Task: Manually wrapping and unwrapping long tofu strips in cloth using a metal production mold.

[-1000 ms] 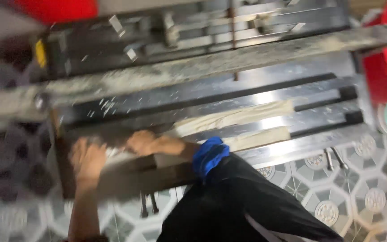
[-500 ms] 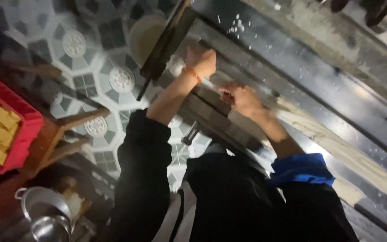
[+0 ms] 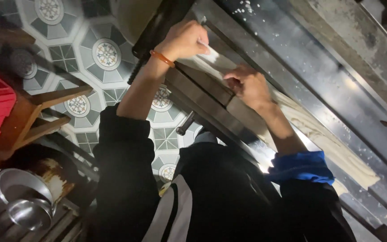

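We hold the long pale sheet of dough [image 3: 319,134] with both hands at the 12 o'clock end of the dark steel machine bed [image 3: 310,67]. The left hand [image 3: 185,39], with an orange band at the wrist, is closed on the sheet's leading edge near the black roller housing [image 3: 157,31]. The right hand [image 3: 247,85] pinches the sheet just beside it, toward 3 o'clock.

Risk, in our judgement:
- The sheet looks thin, soft and pliable; uneven pull between the hands could tear or stretch it.
- Fingers work close to the roller housing; a slip could bring them against metal edges.
- The rolled blue cuff [image 3: 301,166] hangs near the dough and could drag on it.

The bed is smooth, hard and flour-speckled. The patterned tile floor [image 3: 106,54] lies at 10 o'clock.
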